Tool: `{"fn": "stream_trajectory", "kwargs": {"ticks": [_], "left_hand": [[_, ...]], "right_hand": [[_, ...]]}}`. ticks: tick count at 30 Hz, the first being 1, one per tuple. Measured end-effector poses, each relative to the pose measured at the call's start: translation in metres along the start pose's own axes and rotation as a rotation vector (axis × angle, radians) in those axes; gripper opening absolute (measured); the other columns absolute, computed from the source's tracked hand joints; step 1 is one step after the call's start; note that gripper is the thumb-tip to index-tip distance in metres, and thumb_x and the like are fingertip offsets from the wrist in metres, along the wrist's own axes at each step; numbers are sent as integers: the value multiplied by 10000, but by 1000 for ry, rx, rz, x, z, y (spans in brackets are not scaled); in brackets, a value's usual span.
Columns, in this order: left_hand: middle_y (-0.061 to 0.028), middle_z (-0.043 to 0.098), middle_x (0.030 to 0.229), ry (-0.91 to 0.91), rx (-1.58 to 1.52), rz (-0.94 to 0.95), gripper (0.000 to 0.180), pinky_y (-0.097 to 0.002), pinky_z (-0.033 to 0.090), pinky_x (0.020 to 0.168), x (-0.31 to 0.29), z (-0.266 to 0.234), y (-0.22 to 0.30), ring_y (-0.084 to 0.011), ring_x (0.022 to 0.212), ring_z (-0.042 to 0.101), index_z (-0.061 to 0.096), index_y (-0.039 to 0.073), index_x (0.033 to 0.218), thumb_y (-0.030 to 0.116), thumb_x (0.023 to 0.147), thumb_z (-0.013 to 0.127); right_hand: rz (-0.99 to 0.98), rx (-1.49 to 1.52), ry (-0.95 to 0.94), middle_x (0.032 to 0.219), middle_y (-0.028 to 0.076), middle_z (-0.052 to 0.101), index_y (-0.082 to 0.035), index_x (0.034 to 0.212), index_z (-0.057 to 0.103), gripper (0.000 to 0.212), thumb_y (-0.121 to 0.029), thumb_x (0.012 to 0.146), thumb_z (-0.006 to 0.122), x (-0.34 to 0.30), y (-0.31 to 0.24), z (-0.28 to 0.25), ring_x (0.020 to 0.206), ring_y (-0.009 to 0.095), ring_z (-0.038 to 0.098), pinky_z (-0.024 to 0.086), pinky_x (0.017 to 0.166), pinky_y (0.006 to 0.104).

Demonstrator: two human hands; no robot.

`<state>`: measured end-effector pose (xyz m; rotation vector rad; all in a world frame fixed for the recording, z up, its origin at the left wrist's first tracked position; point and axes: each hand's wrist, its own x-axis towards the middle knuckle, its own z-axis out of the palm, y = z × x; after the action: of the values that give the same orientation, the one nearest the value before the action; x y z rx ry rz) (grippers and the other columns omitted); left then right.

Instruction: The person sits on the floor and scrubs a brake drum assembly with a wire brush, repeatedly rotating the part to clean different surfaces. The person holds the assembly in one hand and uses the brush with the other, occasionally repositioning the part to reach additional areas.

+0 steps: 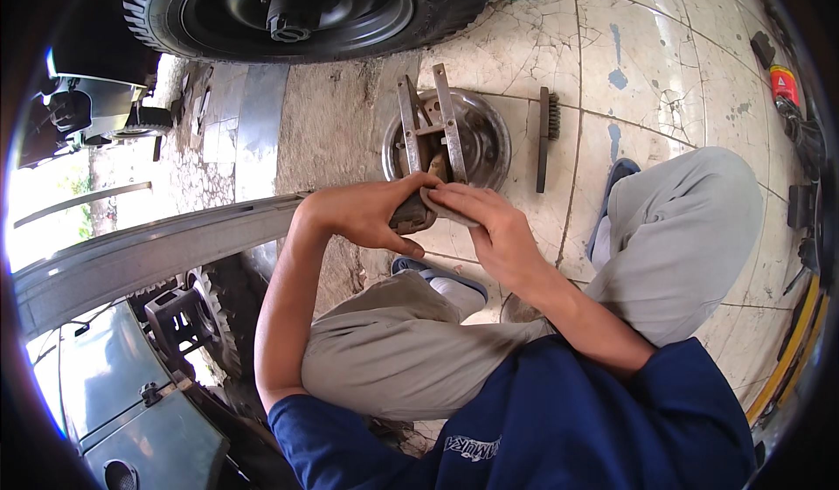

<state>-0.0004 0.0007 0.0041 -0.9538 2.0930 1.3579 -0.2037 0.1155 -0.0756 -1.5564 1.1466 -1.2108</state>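
Between my knees is a worn metal part with two long prongs (451,132), its far end over a round, shiny metal dish or wheel cover (495,145) on the floor. My left hand (367,213) curls around the near end of the pronged part, thumb apart on the near side. My right hand (491,221) pinches a thin, curved, grey-brown piece like sandpaper (450,209) against that same end. Both hands meet there, and my fingers partly hide the contact. A wire brush (543,140) with a dark handle lies right of the dish.
A big vehicle tyre (454,18) stands just beyond the dish. A long metal beam (166,243) reaches in from the left, close to my left forearm. Cracked tiles (651,79) cover the floor. A red and yellow can (784,85) and dark tools line the right edge.
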Motion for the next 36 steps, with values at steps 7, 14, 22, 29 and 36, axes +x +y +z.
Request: {"fn": "stream_trajectory", "kwargs": {"ticks": [7,14,22,29,36], "left_hand": [[-205,665,1260,-71,-1,-112,1040,-402,520,970,0,-9,14,-323,1137,677,294,82,1559,377,771,905],[-228,674,1235,-22,-36,-67,969,-427,518,949,0,-3,6,-386,1121,673,335,106,1518,385,767,880],[-226,675,1228,-40,-39,-83,986,-416,518,940,1,-6,10,-364,1124,676,327,110,1520,387,760,891],[-234,670,1236,-27,-62,-9,987,-422,525,923,0,-2,1,-371,1112,679,332,99,1514,400,758,891],[-237,668,1229,-24,-63,23,976,-434,526,913,3,0,-1,-382,1104,677,333,103,1512,417,766,879]], "right_hand": [[-3,15,1,1287,78,683,-109,1236,714,557,162,765,593,-3,-1,1,1119,332,637,536,964,417],[-48,37,11,1286,52,684,-138,1239,717,598,173,741,604,-3,-2,1,1148,318,622,540,959,402],[-10,37,-5,1281,51,687,-106,1234,716,561,166,759,593,-2,-8,-1,1139,328,627,535,965,410],[-9,48,13,1283,47,683,-103,1236,714,566,167,754,594,-4,-8,2,1135,331,622,530,958,411],[-19,13,13,1277,79,686,-94,1244,708,559,169,770,569,-5,-11,-1,1102,341,632,533,949,414]]}}
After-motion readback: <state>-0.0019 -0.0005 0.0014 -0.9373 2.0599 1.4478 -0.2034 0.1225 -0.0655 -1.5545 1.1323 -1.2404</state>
